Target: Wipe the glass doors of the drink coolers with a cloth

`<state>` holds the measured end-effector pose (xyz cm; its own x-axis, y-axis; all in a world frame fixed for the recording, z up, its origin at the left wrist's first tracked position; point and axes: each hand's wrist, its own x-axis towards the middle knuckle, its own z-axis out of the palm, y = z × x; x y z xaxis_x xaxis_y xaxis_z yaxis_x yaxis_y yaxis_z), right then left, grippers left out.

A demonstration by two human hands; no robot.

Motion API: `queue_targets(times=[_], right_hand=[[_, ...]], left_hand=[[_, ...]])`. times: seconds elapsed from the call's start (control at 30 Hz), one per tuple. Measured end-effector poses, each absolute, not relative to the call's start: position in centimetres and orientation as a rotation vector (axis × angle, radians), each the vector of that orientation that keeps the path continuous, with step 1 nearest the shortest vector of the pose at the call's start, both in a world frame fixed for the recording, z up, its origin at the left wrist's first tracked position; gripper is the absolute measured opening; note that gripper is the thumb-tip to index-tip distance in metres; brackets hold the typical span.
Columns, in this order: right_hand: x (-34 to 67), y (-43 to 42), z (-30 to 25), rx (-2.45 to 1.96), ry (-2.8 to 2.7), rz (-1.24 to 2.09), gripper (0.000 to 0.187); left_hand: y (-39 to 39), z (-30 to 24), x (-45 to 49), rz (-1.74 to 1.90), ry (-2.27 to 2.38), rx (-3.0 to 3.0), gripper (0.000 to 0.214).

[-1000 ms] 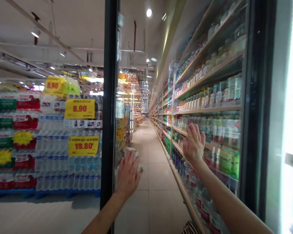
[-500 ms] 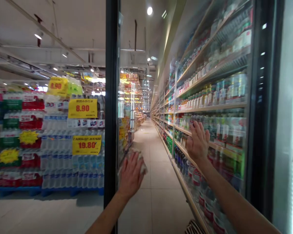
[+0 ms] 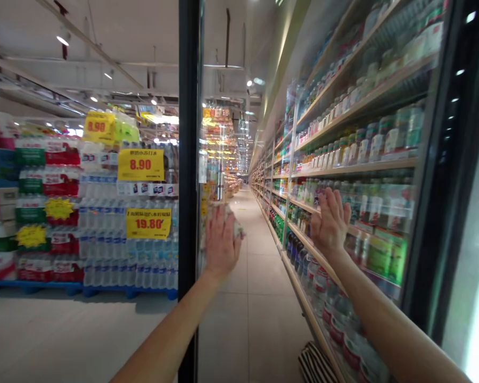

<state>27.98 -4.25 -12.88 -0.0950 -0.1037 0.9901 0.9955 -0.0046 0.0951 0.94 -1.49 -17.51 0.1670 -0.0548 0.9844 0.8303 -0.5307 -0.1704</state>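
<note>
A glass door (image 3: 263, 276) in a black frame stands upright before me. My left hand (image 3: 222, 239) presses a crumpled pale cloth (image 3: 238, 230) to the glass near the door's left side, fingers stretched over it. Most of the cloth is hidden under the palm. My right hand (image 3: 330, 219) rests against the same pane farther right, fingers spread, with nothing in it. Shelves of bottled drinks (image 3: 359, 146) show in or through the glass behind that hand.
The black door edge (image 3: 189, 175) rises left of my left hand. Beyond it, shrink-wrapped bottle packs (image 3: 99, 234) are stacked on blue pallets (image 3: 143, 291) with yellow price signs (image 3: 141, 165). Another dark frame (image 3: 435, 175) stands at right. Striped fabric (image 3: 317, 363) shows low down.
My left hand and the cloth have moved upward on the glass. My right hand stays nearly in place against the pane. The view has tilted down slightly.
</note>
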Motion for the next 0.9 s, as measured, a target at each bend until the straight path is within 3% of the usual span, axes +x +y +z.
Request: queue_targets(times=[0.13, 0.3, 0.47, 0.63, 0.8, 0.9], right_hand=[[28.0, -4.3, -12.9, -1.072, -1.205, -1.320, 0.053], [27.9, -4.4, -12.9, -1.090, -1.190, -1.330, 0.053], [27.8, -4.4, -12.9, -1.069, -1.189, -1.345, 0.052], [27.9, -4.1, -12.9, -1.060, -1.186, -1.358, 0.051], [27.9, -4.0, -12.9, -1.080, -1.191, -1.327, 0.052], [27.9, -4.1, -12.9, -1.086, -1.196, -1.316, 0.053]], left_hand=[[-1.6, -17.8, 0.7, -1.190, -0.518, -1.853, 0.049], [-1.3, -16.6, 0.4, -1.465, -0.746, -1.659, 0.052], [-1.5, -16.9, 1.8, -1.094, -0.412, -1.868, 0.046], [-1.1, -15.4, 1.7, -1.478, -0.710, -1.662, 0.051], [-1.5, -16.0, 3.0, -1.167, -0.455, -1.870, 0.052], [-1.3, -15.5, 2.3, -1.287, -0.587, -1.803, 0.052]])
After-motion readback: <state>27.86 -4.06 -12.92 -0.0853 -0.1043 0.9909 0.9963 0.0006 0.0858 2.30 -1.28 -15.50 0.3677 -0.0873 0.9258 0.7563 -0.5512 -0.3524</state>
